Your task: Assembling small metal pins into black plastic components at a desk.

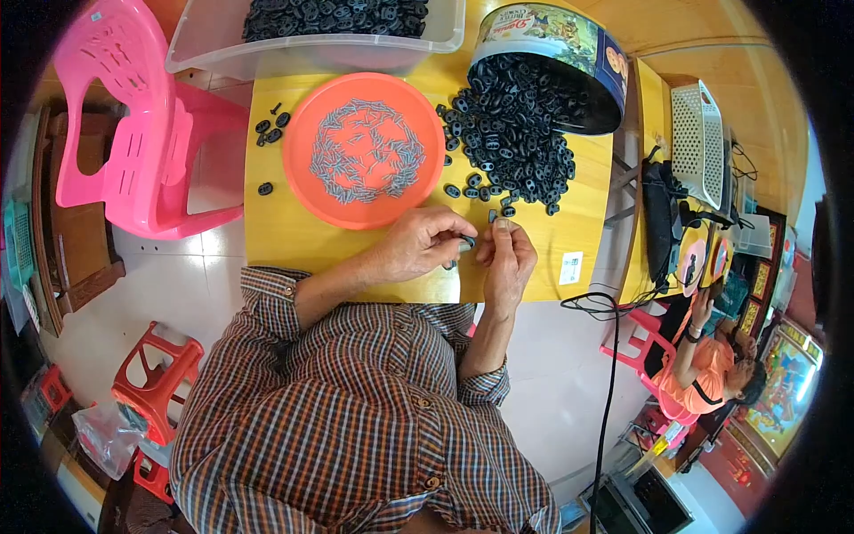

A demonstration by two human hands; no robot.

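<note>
— How many dishes and containers are on the table?
— One orange plate (pixel 298 169), one clear plastic bin (pixel 213 44), one round tin (pixel 569 36).
— Chairs and stools?
— One pink chair (pixel 133 133), one red stool (pixel 160 374).
— Loose black pieces by the plate?
— About six (pixel 267 133)

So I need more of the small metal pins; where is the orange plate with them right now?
In the head view the orange plate sits on the yellow table, left of the pile of black parts and just beyond the left hand.
</note>
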